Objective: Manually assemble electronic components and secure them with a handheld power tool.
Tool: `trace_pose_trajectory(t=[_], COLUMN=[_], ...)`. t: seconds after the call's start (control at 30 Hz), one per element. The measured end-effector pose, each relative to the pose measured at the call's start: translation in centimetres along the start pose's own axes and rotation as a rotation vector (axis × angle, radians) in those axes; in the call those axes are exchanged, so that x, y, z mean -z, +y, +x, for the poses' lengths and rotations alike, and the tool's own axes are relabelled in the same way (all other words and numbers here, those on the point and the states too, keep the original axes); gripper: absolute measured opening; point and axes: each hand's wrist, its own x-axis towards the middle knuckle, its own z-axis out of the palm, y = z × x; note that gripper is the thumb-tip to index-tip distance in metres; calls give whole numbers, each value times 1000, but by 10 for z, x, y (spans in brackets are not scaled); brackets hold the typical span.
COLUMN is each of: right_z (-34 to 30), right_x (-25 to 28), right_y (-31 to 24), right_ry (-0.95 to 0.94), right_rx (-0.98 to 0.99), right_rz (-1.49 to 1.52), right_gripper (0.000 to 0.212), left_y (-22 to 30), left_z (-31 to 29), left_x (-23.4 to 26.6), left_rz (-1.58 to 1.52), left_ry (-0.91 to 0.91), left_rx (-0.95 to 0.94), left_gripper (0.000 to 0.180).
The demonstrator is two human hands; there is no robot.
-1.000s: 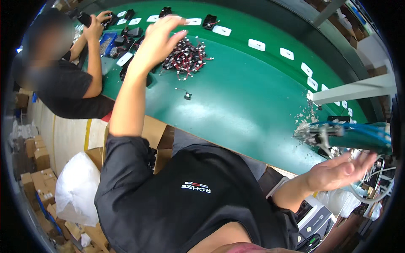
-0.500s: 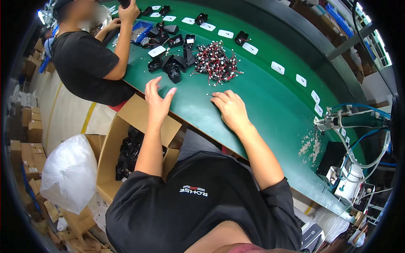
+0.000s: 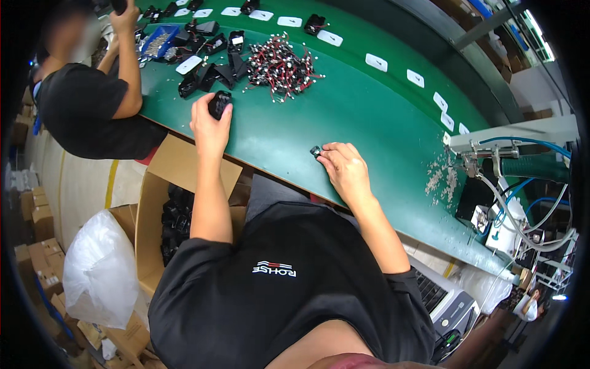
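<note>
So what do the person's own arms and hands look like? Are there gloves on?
No gloves: the left hand and right hand are bare, and no watch or bracelet shows. The forearms are uncovered too. Higher up come loose, short black sleeves, part of a black shirt with a small white and red chest mark.

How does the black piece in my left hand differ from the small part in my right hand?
The black piece in your left hand looks clearly larger than the small part in your right hand. The black piece is near the black housings; the small part is farther right, away from them. Both look dark.
</note>
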Motion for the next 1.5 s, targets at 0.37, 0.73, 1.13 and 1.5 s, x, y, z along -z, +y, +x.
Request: trace_pose_trajectory(t=[0.37, 0.73, 1.13, 1.5], right_z=[-32, -46, -48, -44], right_x=[33, 84, 88, 82], right_y=[-16, -38, -38, -49], right_ry=[259, 146, 31, 0], right_rx=[-133, -37, 153, 101], right_rz=[156, 87, -129, -314], right_gripper=[12, 19, 20, 18], left_y=[97, 129, 144, 168], left_z=[-103, -76, -107, -109], left_x=[16, -13, -20, -6], left_rz=[-1095, -1014, -1118, -579], left_ry=[-911, -1340, -1377, -978], left_rx=[353, -34, 84, -399], left_gripper=[54, 77, 110, 86])
